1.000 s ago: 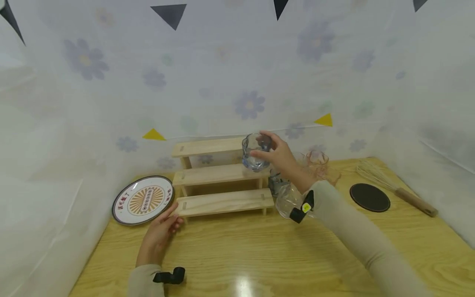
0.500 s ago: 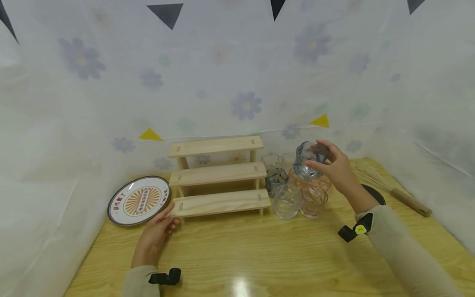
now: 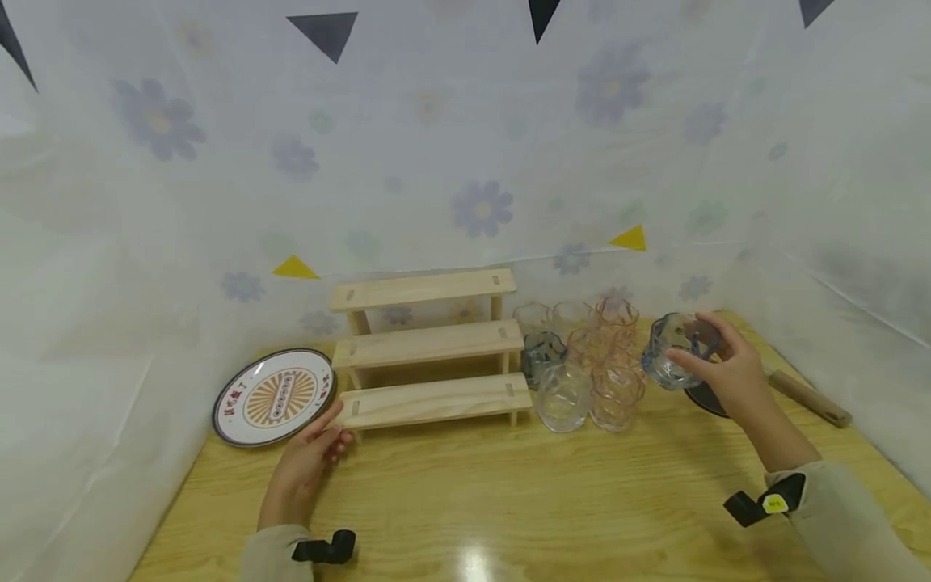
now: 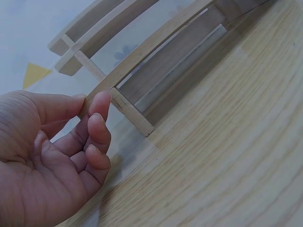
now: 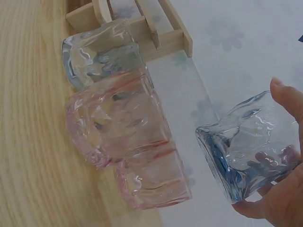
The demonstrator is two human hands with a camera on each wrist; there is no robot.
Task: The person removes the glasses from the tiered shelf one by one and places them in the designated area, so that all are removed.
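Observation:
A three-tier wooden shelf (image 3: 436,402) stands in the middle of the table. At its lowest tier's left end, my left hand (image 3: 309,457) pinches the board; the left wrist view shows thumb and fingers (image 4: 98,132) at the corner of the board (image 4: 142,54). My right hand (image 3: 730,372) grips a bluish glass cup (image 3: 672,356) between thumb and fingers, off to the right of the other cups. In the right wrist view this glass cup (image 5: 236,146) hangs beside a pink glass cup (image 5: 156,177), apart from it.
Several clear, pink and grey-blue glass cups (image 3: 563,396) crowd right of the shelf. A plate (image 3: 280,396) leans at the left. A black round mat (image 3: 707,400) and a wooden-handled whisk (image 3: 807,396) lie at the right. Flower-patterned cloth walls (image 3: 422,162) surround the table.
My right hand has carried the bluish glass cup from over the shelf's upper tiers rightward and down, past the group of cups. The left hand has stayed at the shelf's corner.

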